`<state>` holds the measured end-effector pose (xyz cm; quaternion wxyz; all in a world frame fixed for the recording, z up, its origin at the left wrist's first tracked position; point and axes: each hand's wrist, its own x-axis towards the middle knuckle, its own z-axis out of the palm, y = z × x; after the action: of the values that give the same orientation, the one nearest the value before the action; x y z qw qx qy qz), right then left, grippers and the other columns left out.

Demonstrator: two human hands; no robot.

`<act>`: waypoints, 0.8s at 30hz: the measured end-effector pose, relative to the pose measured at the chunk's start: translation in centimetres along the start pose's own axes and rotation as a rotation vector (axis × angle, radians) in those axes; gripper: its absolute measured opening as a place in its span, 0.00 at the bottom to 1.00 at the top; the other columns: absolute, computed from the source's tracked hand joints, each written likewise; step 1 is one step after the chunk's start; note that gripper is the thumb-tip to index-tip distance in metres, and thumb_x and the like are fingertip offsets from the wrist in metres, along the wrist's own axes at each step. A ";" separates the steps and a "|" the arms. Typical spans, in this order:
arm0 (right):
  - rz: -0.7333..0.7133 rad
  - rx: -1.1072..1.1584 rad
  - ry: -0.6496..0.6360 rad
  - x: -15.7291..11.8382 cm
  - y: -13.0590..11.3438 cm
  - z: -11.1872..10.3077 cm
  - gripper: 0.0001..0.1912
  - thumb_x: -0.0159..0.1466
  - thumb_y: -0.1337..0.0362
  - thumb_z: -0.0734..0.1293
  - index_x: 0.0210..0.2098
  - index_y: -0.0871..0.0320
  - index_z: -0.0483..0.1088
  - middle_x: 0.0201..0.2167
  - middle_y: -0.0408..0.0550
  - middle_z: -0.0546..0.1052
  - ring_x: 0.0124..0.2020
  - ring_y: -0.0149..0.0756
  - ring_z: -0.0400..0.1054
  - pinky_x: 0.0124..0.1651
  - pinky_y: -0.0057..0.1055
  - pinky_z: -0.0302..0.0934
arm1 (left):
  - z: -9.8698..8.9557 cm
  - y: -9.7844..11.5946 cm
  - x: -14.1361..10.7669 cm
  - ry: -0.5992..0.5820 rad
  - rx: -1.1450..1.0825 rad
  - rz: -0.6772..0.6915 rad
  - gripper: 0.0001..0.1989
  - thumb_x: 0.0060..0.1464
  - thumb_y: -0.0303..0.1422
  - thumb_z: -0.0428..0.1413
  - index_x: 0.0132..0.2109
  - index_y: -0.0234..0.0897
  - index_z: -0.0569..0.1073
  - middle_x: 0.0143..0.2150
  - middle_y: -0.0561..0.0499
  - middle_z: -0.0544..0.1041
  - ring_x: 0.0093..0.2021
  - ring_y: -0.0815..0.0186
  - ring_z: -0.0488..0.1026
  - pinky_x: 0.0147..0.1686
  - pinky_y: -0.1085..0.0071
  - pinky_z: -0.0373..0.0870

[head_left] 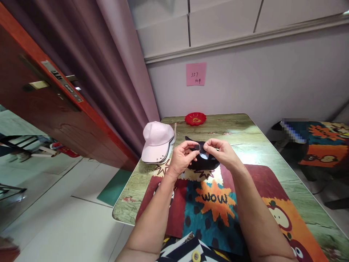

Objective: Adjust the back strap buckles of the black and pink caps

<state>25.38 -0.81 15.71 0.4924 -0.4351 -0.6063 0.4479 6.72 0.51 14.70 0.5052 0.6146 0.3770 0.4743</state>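
A black cap (207,165) rests at the far edge of the patterned mat, with its adjusting strap (202,145) and a small metal buckle raised between my hands. My left hand (184,155) pinches the strap's left part beside the buckle, thumb against fingers. From the other side, my right hand (220,151) grips the strap between thumb and forefinger. Much of the cap is hidden behind my fingers. To the left of my left hand sits a stack of caps (156,135), the top one pale pink with small rings on its brim.
A red scalloped dish (195,119) stands at the table's back edge. The colourful mat (215,198) covers the table's near part. A pink note (196,74) is stuck on the wall. On the left are a curtain (117,65) and an open wooden door (68,120).
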 end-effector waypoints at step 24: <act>-0.435 -0.546 0.242 -0.5 -1.0 0.4 0.11 0.71 0.61 0.62 0.45 0.48 0.78 0.42 0.49 0.81 0.46 0.45 0.74 0.63 0.51 0.56 | -0.6 0.5 0.2 -0.073 0.298 0.181 0.10 0.56 0.32 0.61 0.45 0.37 0.81 0.40 0.48 0.77 0.30 0.70 0.69 0.30 0.75 0.66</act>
<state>24.94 -1.55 16.49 0.5099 -0.4613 -0.7192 0.0996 6.23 0.77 15.30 0.3771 0.7308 0.3679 0.4341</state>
